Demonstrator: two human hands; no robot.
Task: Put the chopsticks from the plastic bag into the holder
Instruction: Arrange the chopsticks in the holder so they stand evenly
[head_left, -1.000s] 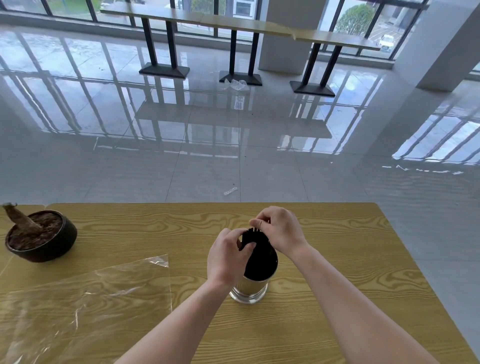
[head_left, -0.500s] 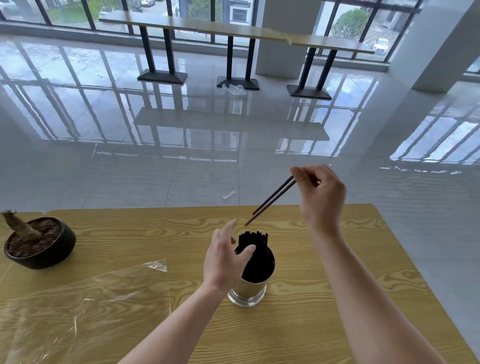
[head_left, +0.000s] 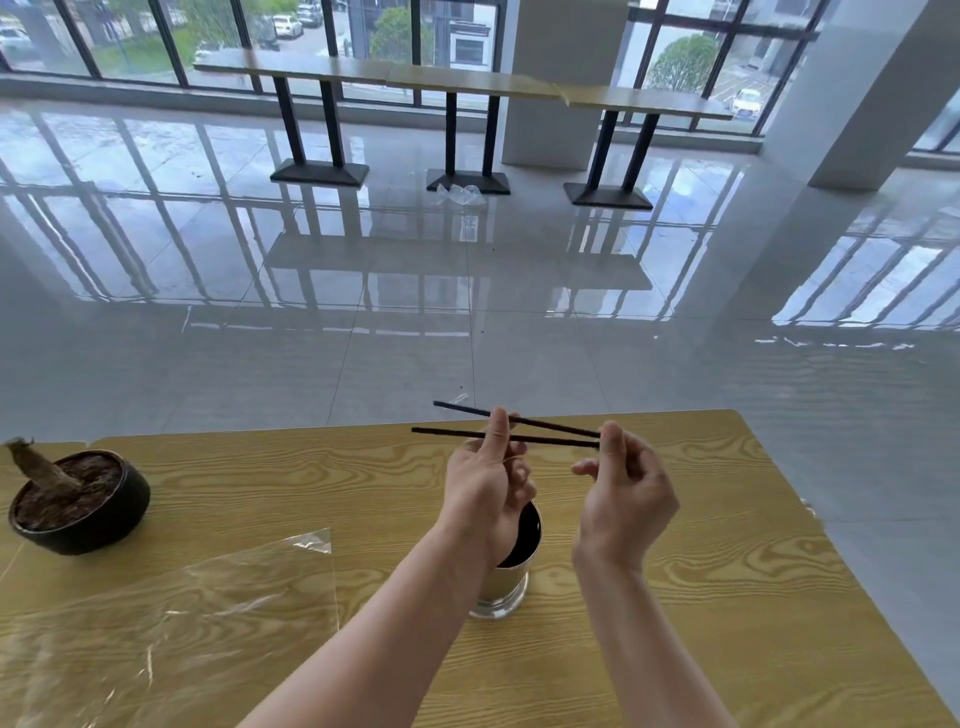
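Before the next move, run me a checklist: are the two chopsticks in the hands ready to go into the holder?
1. Chopsticks gripped: ok. The right hand pinches their right ends.
2. Left hand hold: cannot tell. One finger crosses both sticks mid-length.
3. Sticks paired: not ok. They splay apart toward the left.
4. Tips aimed down at the holder: not ok. The sticks lie roughly level above it.
5. Holder mouth free: not ok. The left hand covers part of it.
6. Holder upright on the table: ok.
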